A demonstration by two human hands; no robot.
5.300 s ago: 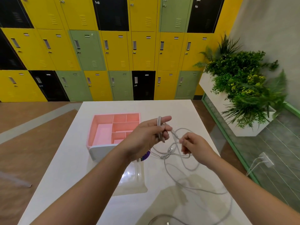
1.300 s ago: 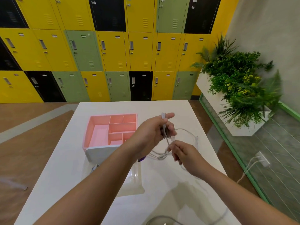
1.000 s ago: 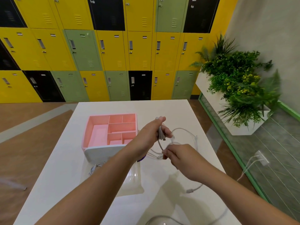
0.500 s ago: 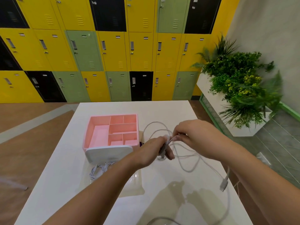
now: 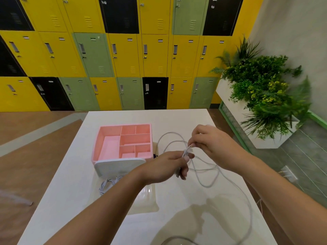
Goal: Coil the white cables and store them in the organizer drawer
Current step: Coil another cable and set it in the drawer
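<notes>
COILING | your left grip (image 5: pixel 169 165) is clutching gathered loops of the white cable (image 5: pixel 205 183), at 3 o'clock of the pink organizer (image 5: pixel 96 142) | your right grip (image 5: pixel 212 145), having swung back in, is pinching a strand onto them | one loop is being added; a long tail is waiting.

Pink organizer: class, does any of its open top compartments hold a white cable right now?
No, the pink organizer's compartments show only bare pink floors; the white cable is held by the left hand and right hand.

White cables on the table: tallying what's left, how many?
2: one cable looped between left hand and right hand, one coiled bundle in front of the pink organizer. More may be hidden.
</notes>
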